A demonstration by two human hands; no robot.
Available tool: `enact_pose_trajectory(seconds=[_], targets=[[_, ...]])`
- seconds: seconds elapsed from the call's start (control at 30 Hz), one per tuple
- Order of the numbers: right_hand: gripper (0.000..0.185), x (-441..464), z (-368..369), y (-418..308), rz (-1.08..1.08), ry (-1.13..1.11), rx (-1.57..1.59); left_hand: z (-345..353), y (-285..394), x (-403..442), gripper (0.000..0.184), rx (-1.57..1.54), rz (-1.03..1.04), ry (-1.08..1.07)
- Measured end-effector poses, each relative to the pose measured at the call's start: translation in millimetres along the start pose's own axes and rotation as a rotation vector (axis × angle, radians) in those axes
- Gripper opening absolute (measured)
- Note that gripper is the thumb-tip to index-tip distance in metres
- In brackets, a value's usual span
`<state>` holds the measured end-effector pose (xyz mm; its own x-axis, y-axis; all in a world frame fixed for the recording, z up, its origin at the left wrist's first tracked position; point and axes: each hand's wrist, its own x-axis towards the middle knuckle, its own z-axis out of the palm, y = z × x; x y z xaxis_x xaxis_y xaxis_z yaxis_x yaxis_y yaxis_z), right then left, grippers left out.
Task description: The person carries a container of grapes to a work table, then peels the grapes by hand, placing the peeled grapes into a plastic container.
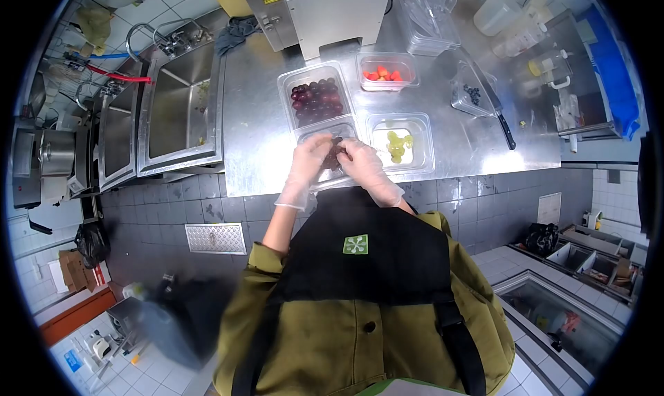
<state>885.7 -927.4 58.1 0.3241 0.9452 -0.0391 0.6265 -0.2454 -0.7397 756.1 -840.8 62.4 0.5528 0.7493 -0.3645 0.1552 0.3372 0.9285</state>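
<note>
My left hand (311, 162) and my right hand (363, 164), both in clear gloves, meet over a clear container (342, 128) at the counter's front edge. Their fingers are pinched close together around something small and dark, too small to name. Dark pieces show below the fingers. Directly behind stands a clear tub (285, 91) of dark red grapes (318, 100). To the right of my right hand is a tub (427, 143) with green grapes (396, 145). Red cut fruit (382, 74) lies in a smaller tub farther back.
On the right, a knife (507, 130) rests across a container of blueberries (472, 94). Stacked clear containers (429, 22) and a steel machine (339, 15) stand at the back. Sinks (181, 109) are on the left. A blurred dark shape (187, 320) is behind at lower left.
</note>
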Motion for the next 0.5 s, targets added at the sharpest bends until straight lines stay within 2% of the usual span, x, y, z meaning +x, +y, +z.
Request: enact_pose_trajectory(seconds=[0.23, 0.33, 0.43, 0.5], targets=[[0.029, -5.8, 10.7, 0.2, -0.097, 0.113, -0.074, -7.0, 4.3, -1.1, 0.022, -0.114, 0.003, 0.031], [0.028, -5.1, 9.4, -1.3, -0.095, 0.139, 0.002, -7.6, 1.9, -0.3, 0.021, -0.157, -0.009, 0.038], [0.025, -0.7, 6.8, 1.8, -0.306, 0.182, -0.017, -5.0, -0.3, 0.2, 0.020, -0.179, 0.011, 0.030], [0.021, -3.4, 7.2, -4.1, -0.253, 0.223, 0.044, -4.2, -2.1, 1.2, 0.019, -0.160, -0.004, 0.051]])
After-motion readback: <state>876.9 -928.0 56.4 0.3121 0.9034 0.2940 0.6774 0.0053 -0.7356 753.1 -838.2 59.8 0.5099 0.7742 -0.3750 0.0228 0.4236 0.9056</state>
